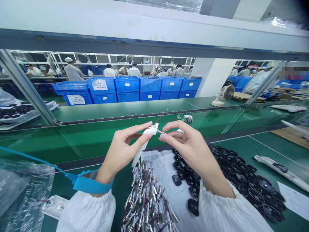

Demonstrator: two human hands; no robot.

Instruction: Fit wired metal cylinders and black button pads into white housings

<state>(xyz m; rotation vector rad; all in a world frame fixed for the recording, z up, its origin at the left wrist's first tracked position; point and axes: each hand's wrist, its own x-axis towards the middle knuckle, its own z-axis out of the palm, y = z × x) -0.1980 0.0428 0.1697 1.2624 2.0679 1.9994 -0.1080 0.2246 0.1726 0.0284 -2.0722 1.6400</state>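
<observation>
My left hand [127, 146] is closed round a white plastic housing [150, 131], gripping it between thumb and fingers. A thin red wire [161, 116] sticks up from the housing's end. My right hand [185, 141] pinches a thin, rod-like metal piece [160, 131] whose tip meets the housing; its exact kind is too small to make out. Below the hands lies a heap of small silver cylinders with wires [145, 196]. Black rounded plastic parts [241, 177] spread over a white sheet [164, 180] to the right. A blue wrist strap [93, 184] circles my left wrist.
A white housing part [55, 206] lies at lower left beside clear plastic bags [24, 193]. A long white device [282, 169] rests at right. Beyond the green belt [96, 137] stand a small fan [224, 94] and blue crates [127, 85]. A shelf [145, 29] crosses overhead. Several people work behind.
</observation>
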